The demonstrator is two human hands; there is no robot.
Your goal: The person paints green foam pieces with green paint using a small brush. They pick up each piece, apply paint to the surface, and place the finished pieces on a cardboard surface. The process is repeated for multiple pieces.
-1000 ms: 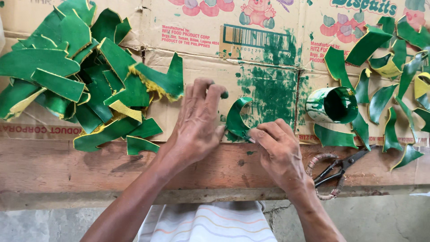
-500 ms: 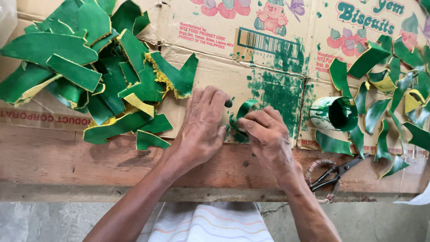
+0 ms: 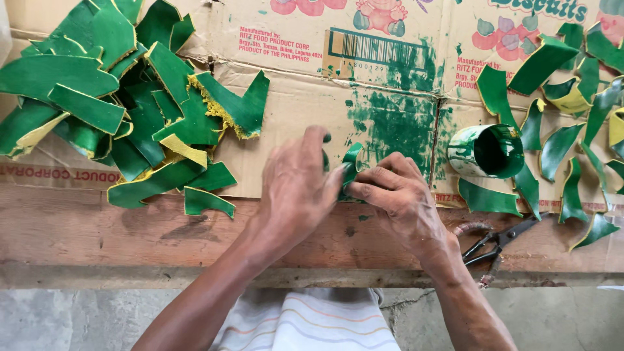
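Far left, a heap of green-painted curved leaf-shaped strips with yellow undersides [image 3: 110, 104] lies on flattened brown cardboard sheets [image 3: 292, 110] spread over the worn wooden desk [image 3: 97, 227]. Centre: left hand [image 3: 296, 188] and right hand [image 3: 400, 198] meet over the cardboard's front edge, both grips clenched on one small curled green strip [image 3: 351, 162], pinched between their fingertips just above the desk. Right of them, a green-smeared cylindrical cup of paint [image 3: 487, 151] lies tipped; black-handled pliers [image 3: 497, 244] rest on the wood; further loose green curved strips [image 3: 559, 136] are scattered beyond.
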